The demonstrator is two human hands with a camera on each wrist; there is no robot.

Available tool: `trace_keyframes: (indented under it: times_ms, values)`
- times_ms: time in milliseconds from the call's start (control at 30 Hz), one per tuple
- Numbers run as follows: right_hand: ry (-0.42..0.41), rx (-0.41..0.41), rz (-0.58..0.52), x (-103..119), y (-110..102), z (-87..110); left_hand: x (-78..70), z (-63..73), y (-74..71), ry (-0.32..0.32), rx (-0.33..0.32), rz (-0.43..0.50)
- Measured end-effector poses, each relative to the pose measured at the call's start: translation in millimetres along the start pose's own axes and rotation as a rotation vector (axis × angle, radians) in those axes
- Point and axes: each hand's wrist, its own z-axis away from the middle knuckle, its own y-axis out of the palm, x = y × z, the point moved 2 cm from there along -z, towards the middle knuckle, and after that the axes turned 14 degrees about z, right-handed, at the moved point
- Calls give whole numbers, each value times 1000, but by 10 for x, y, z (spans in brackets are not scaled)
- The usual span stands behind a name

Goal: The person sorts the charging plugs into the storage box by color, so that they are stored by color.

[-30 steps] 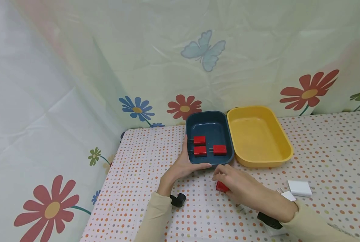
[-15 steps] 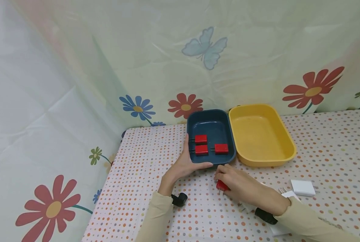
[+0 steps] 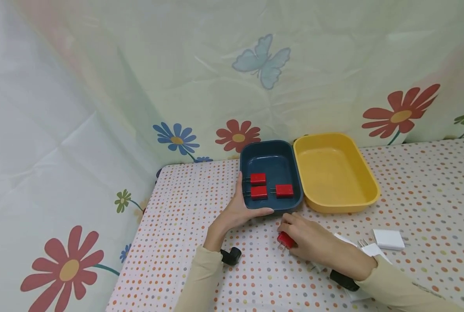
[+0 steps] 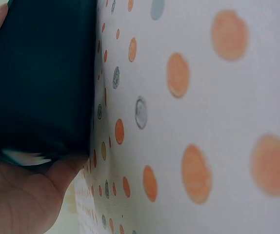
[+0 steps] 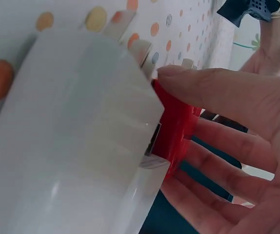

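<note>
In the head view my left hand (image 3: 236,212) holds the near left corner of the dark blue tray (image 3: 271,162), fingers along its left side and thumb across the front. Three red plug-in chargers (image 3: 284,190) lie inside this tray, metal prongs pointing left. Just in front of the tray, my right hand (image 3: 314,240) pinches another red charger (image 3: 285,239) between thumb and fingers, its prongs towards the lower left. From the right wrist, the thumb shows over this red charger (image 5: 176,122) with the fingers on its other side. A white charger (image 5: 71,126) looms large before it.
An empty yellow tray (image 3: 335,173) stands against the blue one's right side. Several white chargers lie near the right forearm, one white charger (image 3: 388,239) farthest right. Dotted cloth (image 3: 185,216) covers the table, and a flowered curtain (image 3: 200,86) hangs behind.
The red charger in my right hand has turned slightly, its prongs swinging from downward to the lower left. My left hand keeps its hold on the blue tray.
</note>
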Motion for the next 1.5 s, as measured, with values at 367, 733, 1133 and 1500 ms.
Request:
trace_keyframes:
  times_ms: [367,733,1133,1500]
  values:
    - [-51,-55,23,29,5,-38,5,-14,0,0,2,0]
    - [-70,-20,5,72,5,-62,-17,-9,-1,7,-1,10]
    - [-77,-4,-49,51,21,-32,1,-25,-5,11,9,-1]
    - [-141,-29,-53,33,-39,0,-8,1,2,-6,3,-11]
